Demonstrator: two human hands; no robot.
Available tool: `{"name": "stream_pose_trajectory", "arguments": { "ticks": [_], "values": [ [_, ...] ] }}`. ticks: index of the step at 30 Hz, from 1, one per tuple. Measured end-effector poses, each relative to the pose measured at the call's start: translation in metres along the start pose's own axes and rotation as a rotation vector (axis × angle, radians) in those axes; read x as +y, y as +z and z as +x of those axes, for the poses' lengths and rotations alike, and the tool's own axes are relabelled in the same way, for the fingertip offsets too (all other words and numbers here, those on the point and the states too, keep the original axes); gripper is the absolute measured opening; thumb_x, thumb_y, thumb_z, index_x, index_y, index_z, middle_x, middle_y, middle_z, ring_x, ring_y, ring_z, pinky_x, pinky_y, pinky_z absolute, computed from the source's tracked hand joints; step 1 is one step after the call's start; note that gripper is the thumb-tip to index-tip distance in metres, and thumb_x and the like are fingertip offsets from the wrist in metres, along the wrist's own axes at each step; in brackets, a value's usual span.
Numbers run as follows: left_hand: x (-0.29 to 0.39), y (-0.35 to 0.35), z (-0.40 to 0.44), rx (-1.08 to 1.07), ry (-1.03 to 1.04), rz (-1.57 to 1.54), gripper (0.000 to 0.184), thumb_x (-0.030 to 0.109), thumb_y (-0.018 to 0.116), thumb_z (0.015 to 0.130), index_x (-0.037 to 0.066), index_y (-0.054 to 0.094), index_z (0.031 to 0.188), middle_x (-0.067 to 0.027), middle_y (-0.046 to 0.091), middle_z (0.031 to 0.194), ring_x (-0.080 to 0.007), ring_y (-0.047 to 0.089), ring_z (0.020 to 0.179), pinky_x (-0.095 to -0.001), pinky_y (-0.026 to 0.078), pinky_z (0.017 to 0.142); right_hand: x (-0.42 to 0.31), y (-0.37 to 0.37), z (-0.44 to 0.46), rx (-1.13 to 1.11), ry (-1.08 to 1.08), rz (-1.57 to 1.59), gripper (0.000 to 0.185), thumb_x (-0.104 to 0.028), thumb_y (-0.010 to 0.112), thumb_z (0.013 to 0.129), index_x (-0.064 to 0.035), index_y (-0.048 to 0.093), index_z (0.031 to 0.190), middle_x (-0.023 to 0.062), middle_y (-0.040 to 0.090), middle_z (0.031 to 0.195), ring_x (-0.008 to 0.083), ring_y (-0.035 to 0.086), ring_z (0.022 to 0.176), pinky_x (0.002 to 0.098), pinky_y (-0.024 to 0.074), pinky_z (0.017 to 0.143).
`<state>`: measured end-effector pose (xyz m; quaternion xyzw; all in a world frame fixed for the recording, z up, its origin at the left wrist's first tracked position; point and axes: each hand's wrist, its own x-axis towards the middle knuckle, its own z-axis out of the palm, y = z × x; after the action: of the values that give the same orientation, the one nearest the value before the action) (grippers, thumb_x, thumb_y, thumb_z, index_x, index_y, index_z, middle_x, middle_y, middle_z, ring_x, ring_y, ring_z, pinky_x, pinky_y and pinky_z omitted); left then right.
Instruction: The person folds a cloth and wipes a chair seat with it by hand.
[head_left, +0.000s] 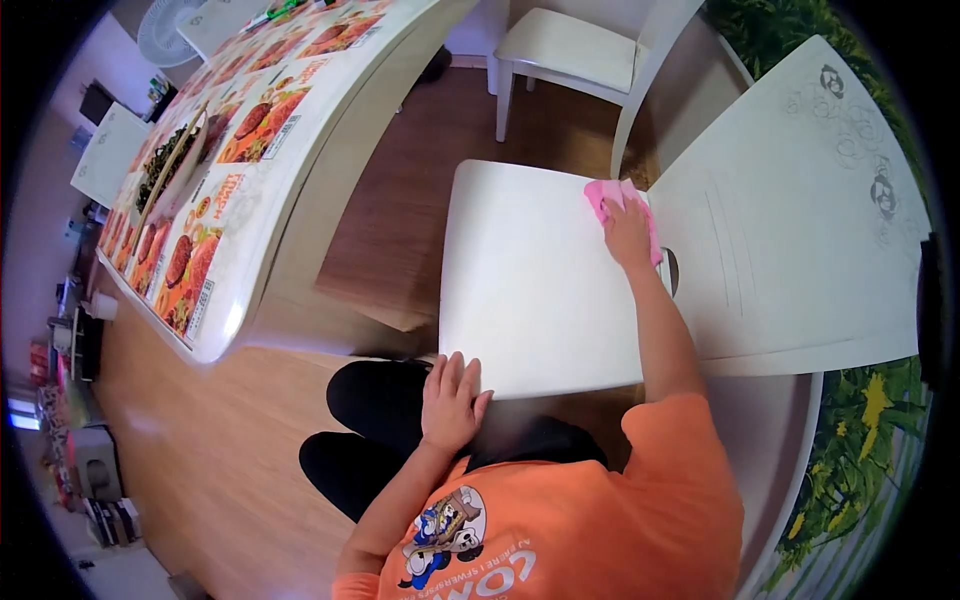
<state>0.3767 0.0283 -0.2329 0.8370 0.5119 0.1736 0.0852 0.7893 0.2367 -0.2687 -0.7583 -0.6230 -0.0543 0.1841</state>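
Observation:
A white chair seat (540, 280) lies in front of me, its wide white backrest (790, 220) on the right. At the seat's far right corner, beside the backrest, my right hand (627, 235) presses a bunched pink cloth (603, 192) onto the surface, fingers closed over it. My left hand (453, 408) rests on the near left corner of the seat. Its fingers are stretched out and slightly apart, and it holds nothing.
To the left stands a white table (285, 200) covered with printed food pictures. A long dish (185, 180) of dark green food sits on it, with chopsticks across. Another white chair (565, 50) stands behind. A green leafy wall picture (860, 450) is at right.

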Motion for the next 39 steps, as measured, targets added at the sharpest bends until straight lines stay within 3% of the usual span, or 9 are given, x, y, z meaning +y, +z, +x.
{"name": "stream_pose_trajectory", "arguments": {
  "ticks": [9, 12, 22, 25, 33, 36, 39],
  "values": [
    [0.0, 0.002, 0.0, 0.036, 0.002, 0.01, 0.057, 0.036, 0.069, 0.09, 0.015, 0.055, 0.141, -0.0176, 0.046, 0.146, -0.0411, 0.04, 0.137, -0.0513, 0.036, 0.113, 0.021, 0.012, 0.039, 0.064, -0.048, 0.017, 0.038, -0.022, 0.056, 0.095, -0.0128, 0.063, 0.131, 0.0257, 0.053, 0.14, 0.0469, 0.047, 0.13, 0.0536, 0.0343, 0.114],
    [0.0, 0.0, 0.0, 0.006, -0.006, 0.001, 0.058, 0.035, 0.069, 0.091, 0.012, 0.054, 0.141, -0.0217, 0.045, 0.147, -0.044, 0.038, 0.138, -0.0518, 0.036, 0.113, 0.024, 0.016, 0.036, 0.063, -0.044, 0.031, 0.037, -0.022, 0.056, 0.095, -0.0112, 0.064, 0.13, 0.0261, 0.054, 0.139, 0.0473, 0.048, 0.129, 0.0536, 0.0335, 0.115],
    [0.0, -0.001, -0.003, 0.008, -0.023, -0.045, 0.056, 0.036, 0.069, 0.092, 0.013, 0.056, 0.14, -0.0207, 0.047, 0.146, -0.0431, 0.039, 0.137, -0.051, 0.037, 0.113, 0.009, -0.015, -0.023, 0.072, -0.019, 0.038, 0.038, -0.018, 0.056, 0.094, -0.012, 0.061, 0.131, 0.0267, 0.054, 0.137, 0.0487, 0.046, 0.129, 0.0545, 0.0337, 0.114],
    [-0.002, 0.0, -0.004, 0.034, -0.009, -0.042, 0.055, 0.036, 0.07, 0.091, 0.013, 0.056, 0.139, -0.02, 0.047, 0.145, -0.0426, 0.04, 0.136, -0.0506, 0.038, 0.112, 0.002, -0.026, -0.052, 0.076, -0.035, 0.022, 0.038, -0.017, 0.055, 0.096, -0.0081, 0.061, 0.132, 0.0297, 0.055, 0.132, 0.0454, 0.048, 0.128, 0.0531, 0.031, 0.116],
    [-0.001, -0.006, -0.001, 0.025, -0.013, -0.046, 0.052, 0.037, 0.067, 0.093, 0.01, 0.057, 0.137, -0.021, 0.048, 0.143, -0.0425, 0.043, 0.134, -0.0512, 0.039, 0.11, -0.023, -0.054, -0.12, -0.001, -0.021, 0.101, 0.039, -0.015, 0.055, 0.096, -0.01, 0.06, 0.134, 0.0325, 0.049, 0.14, 0.0515, 0.042, 0.133, 0.0544, 0.0318, 0.115],
    [-0.001, -0.008, -0.001, 0.022, -0.017, -0.056, 0.052, 0.038, 0.066, 0.094, 0.011, 0.057, 0.137, -0.0216, 0.049, 0.142, -0.0424, 0.043, 0.134, -0.0512, 0.039, 0.11, -0.02, -0.054, -0.119, -0.047, 0.005, 0.089, 0.039, -0.017, 0.056, 0.095, -0.0125, 0.06, 0.133, 0.0269, 0.046, 0.146, 0.0489, 0.04, 0.137, 0.0539, 0.0313, 0.116],
    [-0.002, -0.008, -0.001, 0.01, 0.003, -0.066, 0.052, 0.038, 0.065, 0.095, 0.011, 0.057, 0.139, -0.0214, 0.049, 0.143, -0.0421, 0.043, 0.135, -0.0499, 0.038, 0.111, -0.007, -0.051, -0.101, -0.059, -0.017, 0.07, 0.039, -0.019, 0.054, 0.097, -0.01, 0.06, 0.134, 0.0272, 0.045, 0.147, 0.0476, 0.039, 0.138, 0.0529, 0.0296, 0.117]
  ]
}}
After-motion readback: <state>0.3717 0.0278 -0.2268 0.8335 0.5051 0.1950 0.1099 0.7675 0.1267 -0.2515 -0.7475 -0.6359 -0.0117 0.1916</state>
